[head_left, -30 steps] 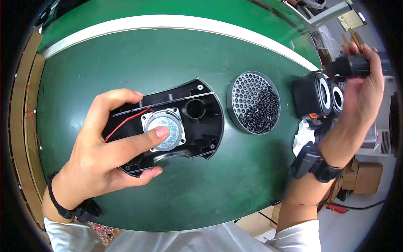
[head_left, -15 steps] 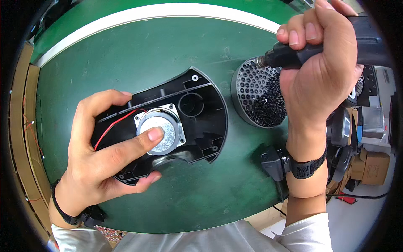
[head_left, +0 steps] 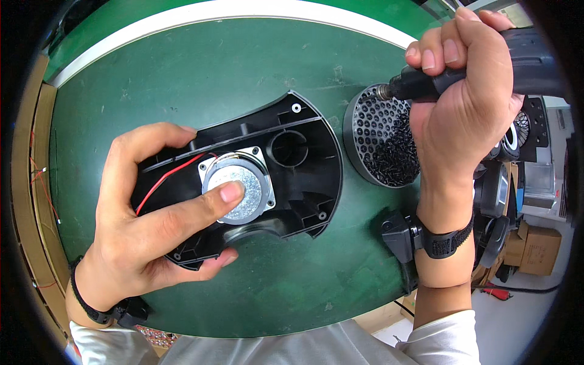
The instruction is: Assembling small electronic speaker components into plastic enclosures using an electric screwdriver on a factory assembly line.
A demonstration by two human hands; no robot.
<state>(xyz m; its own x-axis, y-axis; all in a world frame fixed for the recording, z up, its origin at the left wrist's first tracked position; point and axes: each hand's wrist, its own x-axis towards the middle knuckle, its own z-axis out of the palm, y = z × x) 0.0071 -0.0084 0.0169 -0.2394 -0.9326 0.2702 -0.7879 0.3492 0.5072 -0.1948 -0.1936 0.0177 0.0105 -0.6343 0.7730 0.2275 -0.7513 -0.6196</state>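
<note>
My left hand (head_left: 152, 225) grips a black plastic housing (head_left: 310, 182), its thumb pressing on the round metal back of a speaker (head_left: 243, 198) seated inside. A red wire (head_left: 167, 178) runs from the speaker toward the hand. My right hand (head_left: 468, 103) is wrapped around a dark electric screwdriver (head_left: 420, 84), held nearly level. The screwdriver's tip reaches over the far left part of a round grey tray (head_left: 353, 149) with a perforated plate. Small black screws (head_left: 389, 155) lie heaped on the tray's near right side. Whether a screw sits on the bit cannot be made out.
Everything rests on a green table (head_left: 292, 286) with a white strip (head_left: 243, 13) along its far side. Cardboard (head_left: 45, 182) lines the left edge. Black parts (head_left: 493, 182) and a cardboard box (head_left: 538, 249) stand at the right. Both wrists carry strapped black devices.
The housing with the speaker has shifted slightly right in view, as has the tray. The right hand and screwdriver stay over the tray, nearly unchanged.
</note>
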